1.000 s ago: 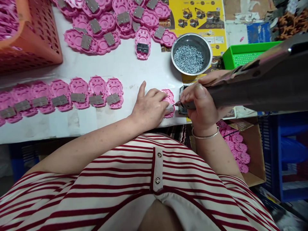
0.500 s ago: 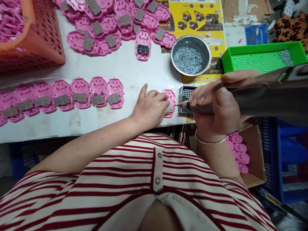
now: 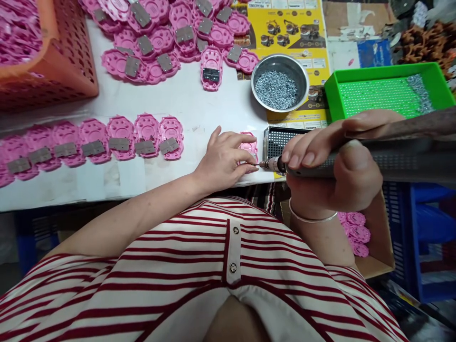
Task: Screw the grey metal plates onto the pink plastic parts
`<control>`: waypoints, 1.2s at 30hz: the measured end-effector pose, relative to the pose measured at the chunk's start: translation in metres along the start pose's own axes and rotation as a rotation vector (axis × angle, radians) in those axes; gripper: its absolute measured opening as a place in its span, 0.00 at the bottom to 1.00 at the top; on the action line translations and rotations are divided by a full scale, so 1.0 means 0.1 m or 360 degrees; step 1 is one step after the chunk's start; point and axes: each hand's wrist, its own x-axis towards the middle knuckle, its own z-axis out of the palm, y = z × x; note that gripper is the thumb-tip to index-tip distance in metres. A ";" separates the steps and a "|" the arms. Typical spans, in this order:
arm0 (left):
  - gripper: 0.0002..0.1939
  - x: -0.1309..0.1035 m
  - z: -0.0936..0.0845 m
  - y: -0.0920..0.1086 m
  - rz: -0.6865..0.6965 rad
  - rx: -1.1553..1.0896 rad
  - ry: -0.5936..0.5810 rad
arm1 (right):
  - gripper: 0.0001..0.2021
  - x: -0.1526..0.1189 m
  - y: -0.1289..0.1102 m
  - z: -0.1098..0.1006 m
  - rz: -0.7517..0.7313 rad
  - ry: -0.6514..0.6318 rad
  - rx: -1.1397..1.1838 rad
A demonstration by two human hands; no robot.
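From the left, one orange basket (image 3: 76, 57) of pink parts (image 3: 17, 28), then at least seven grey-plated pink casings (image 3: 147, 127) in one row below a heap (image 3: 156, 45) too overlapped to count. Next, one left hand (image 3: 221, 160) with fingers over one pink casing (image 3: 248, 146) on the white table (image 3: 194, 102), impossible to tell whether pinching anything at the bit tip just beside. Further right, one metal bowl (image 3: 302, 83) of screws (image 3: 276, 89), one black perforated tray (image 3: 276, 137), one right hand (image 3: 320, 187) wrapped around one power screwdriver (image 3: 406, 156), one green tray (image 3: 370, 97).
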 end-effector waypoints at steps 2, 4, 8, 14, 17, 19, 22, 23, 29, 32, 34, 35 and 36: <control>0.01 0.00 0.01 -0.01 -0.0006 -0.0049 0.0041 | 0.09 -0.01 -0.01 0.00 -0.0050 -0.0053 0.0102; 0.01 0.00 0.03 -0.01 0.0000 -0.0055 0.0082 | 0.09 -0.02 -0.02 0.01 -0.0065 -0.0074 0.0195; 0.03 0.00 0.06 -0.02 0.0003 -0.0013 0.0078 | 0.09 -0.06 0.01 0.04 -0.0007 -0.0004 0.0220; 0.18 -0.01 0.05 -0.03 -0.0110 0.0188 -0.0040 | 0.17 -0.21 0.18 -0.01 0.0145 0.0079 0.0054; 0.17 -0.01 0.04 -0.04 -0.0125 0.0251 -0.0124 | 0.19 -0.24 0.25 -0.03 0.0250 0.0162 0.0104; 0.16 -0.01 0.03 -0.04 -0.0127 0.0264 -0.0146 | 0.16 -0.24 0.28 -0.02 0.0284 0.0197 0.0158; 0.16 0.00 0.03 -0.03 -0.0130 0.0270 -0.0160 | 0.17 -0.23 0.32 0.00 0.0352 0.0205 0.0185; 0.16 0.00 0.03 -0.03 -0.0129 0.0268 -0.0164 | 0.19 -0.23 0.34 0.00 0.0375 0.0208 0.0177; 0.16 0.00 0.03 -0.03 -0.0126 0.0269 -0.0174 | 0.24 -0.26 0.43 -0.01 0.0488 0.0243 0.0026; 0.16 0.00 0.03 -0.03 -0.0128 0.0275 -0.0175 | 0.22 -0.27 0.43 0.00 0.0474 0.0200 0.0057; 0.16 0.00 0.04 -0.03 -0.0130 0.0279 -0.0174 | 0.21 -0.27 0.42 0.00 0.0471 0.0232 0.0101; 0.16 0.00 0.04 -0.03 -0.0128 0.0280 -0.0176 | 0.22 -0.27 0.42 0.01 0.0474 0.0258 0.0103; 0.16 0.00 0.04 -0.03 -0.0127 0.0281 -0.0175 | 0.22 -0.27 0.41 0.01 0.0485 0.0279 0.0087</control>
